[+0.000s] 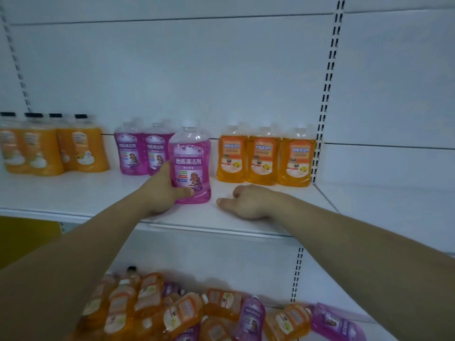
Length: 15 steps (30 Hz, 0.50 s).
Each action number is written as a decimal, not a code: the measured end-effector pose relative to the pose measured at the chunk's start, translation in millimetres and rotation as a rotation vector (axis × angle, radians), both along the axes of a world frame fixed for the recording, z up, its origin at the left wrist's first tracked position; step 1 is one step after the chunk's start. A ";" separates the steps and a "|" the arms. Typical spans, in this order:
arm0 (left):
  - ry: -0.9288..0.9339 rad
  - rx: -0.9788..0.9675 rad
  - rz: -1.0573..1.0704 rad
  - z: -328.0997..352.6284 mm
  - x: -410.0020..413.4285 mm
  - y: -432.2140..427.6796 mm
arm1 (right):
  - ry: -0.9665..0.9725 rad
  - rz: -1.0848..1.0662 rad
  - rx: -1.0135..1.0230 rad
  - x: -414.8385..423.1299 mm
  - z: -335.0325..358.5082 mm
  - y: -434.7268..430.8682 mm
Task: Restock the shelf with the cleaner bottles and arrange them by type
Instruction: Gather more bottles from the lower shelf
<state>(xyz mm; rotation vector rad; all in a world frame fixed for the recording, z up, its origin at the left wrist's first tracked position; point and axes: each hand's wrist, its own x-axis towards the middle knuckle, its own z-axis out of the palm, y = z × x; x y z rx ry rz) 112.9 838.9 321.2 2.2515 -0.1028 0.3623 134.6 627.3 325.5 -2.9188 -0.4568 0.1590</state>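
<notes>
Nearest us, a heap of loose bottles (197,313), mostly orange with a few purple among them, lies tumbled on the lower shelf (371,328); we count these as stock not yet put up, and they are the larger share of the work. Both forearms reach over the heap to the upper shelf (73,193). The left hand (165,190) grips the held purple bottle (190,166) low on its body, thumb across the front below the label and fingers round the far side. The bottle stands upright with its base on the board, near the front edge and forward of its kind. The right hand (248,201) rests on the bare board just beside that bottle, apart from it, knuckles up, fingers loosely curled, holding nothing. Behind the held bottle, two purple bottles (142,148) stand side by side near the back panel. To their right is a row of three orange white-capped bottles (263,156), upright and close together. Far left is a group of orange black-capped bottles (56,148), blurred at the frame edge, so we cannot give their count. We judge the sorting by type well begun, with three groups laid out and kept apart and a third purple one being added. The held bottle would still have to go back level with its two fellows. We judge the task under half done.
</notes>
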 end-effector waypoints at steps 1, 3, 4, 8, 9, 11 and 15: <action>0.011 0.010 0.012 1.0 -1.0 19.4 | 0.000 0.006 -0.003 -2.5 -2.2 16.9; 0.032 0.023 0.031 3.9 -3.5 57.8 | 0.001 0.001 -0.006 -5.0 -4.3 51.8; 0.034 0.029 0.034 5.2 -4.4 75.8 | -0.002 -0.002 -0.007 -6.4 -4.3 69.2; 0.020 0.027 0.058 6.5 -4.5 138.0 | -0.002 0.014 0.001 -7.4 -4.9 135.2; 0.015 0.024 0.062 6.5 -2.4 150.6 | -0.002 0.015 0.005 -7.1 -5.3 149.3; 0.002 0.013 0.057 6.1 2.7 171.8 | -0.005 0.012 0.005 -6.3 -6.2 172.6; -0.012 0.012 0.049 3.9 20.6 201.9 | 0.018 -0.024 -0.020 0.8 -9.3 201.5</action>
